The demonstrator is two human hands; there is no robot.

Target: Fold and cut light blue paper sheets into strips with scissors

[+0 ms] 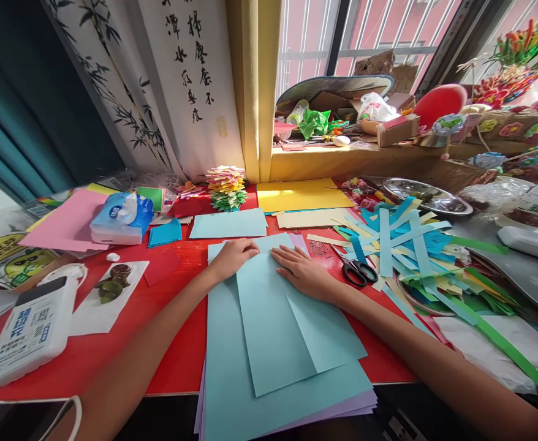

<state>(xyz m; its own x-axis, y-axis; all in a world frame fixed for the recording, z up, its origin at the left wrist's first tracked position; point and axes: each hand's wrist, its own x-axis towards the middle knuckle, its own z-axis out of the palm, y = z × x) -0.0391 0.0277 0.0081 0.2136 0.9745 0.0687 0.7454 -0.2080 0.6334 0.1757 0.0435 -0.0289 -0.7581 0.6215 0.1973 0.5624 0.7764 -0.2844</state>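
Observation:
A light blue sheet of paper (273, 331) with a lengthwise crease lies over a larger stack of light blue paper (227, 398), with lilac sheets showing beneath. The sheet's left part overlaps its right part, and a flap edge stands slightly raised near the middle. My left hand (232, 260) is closed at the sheet's upper left edge, fingers curled against the paper. Flat on the sheet's upper right rests my right hand (303, 272), its fingers stretched out. Just right of that hand lie black-handled scissors (359, 272), with cut paper strips (386, 242) around them.
Behind the hands are a cut light blue piece (227, 223), yellow paper (303, 195) and a folded-paper tower (227, 188). Tissues (122, 217) and a white box (32, 331) stand left on the red table (177, 355). A metal plate (428, 196) sits back right.

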